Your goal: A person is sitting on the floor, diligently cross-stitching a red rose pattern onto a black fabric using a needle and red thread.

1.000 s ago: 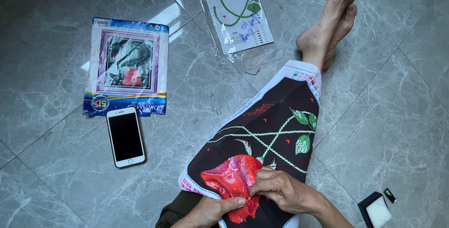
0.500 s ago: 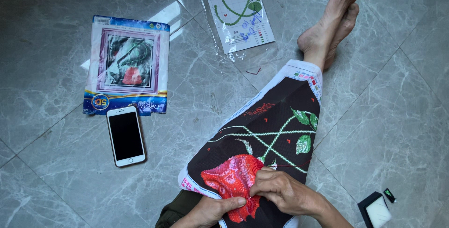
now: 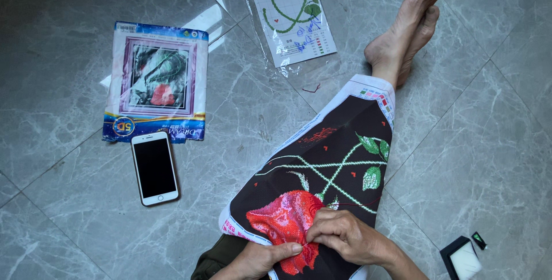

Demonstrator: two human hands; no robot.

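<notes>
A black cross-stitch cloth (image 3: 339,159) with a red rose, green leaves and green crossed stems lies draped over my outstretched legs. My left hand (image 3: 261,259) grips the cloth's near edge at the rose, thumb on top. My right hand (image 3: 348,237) rests on the cloth just right of the rose with its fingers pinched together on the fabric; whether a needle is between them is too small to tell. A thin red thread (image 3: 359,204) runs from the fingers across the cloth. My bare feet (image 3: 405,33) lie beyond the cloth's far end.
On the grey marble tile floor lie a white smartphone (image 3: 154,168) with a dark screen, a blue-edged kit package (image 3: 156,81) beyond it, and a pattern sheet in a plastic sleeve (image 3: 296,12). A small black-and-white box (image 3: 462,259) sits at the lower right.
</notes>
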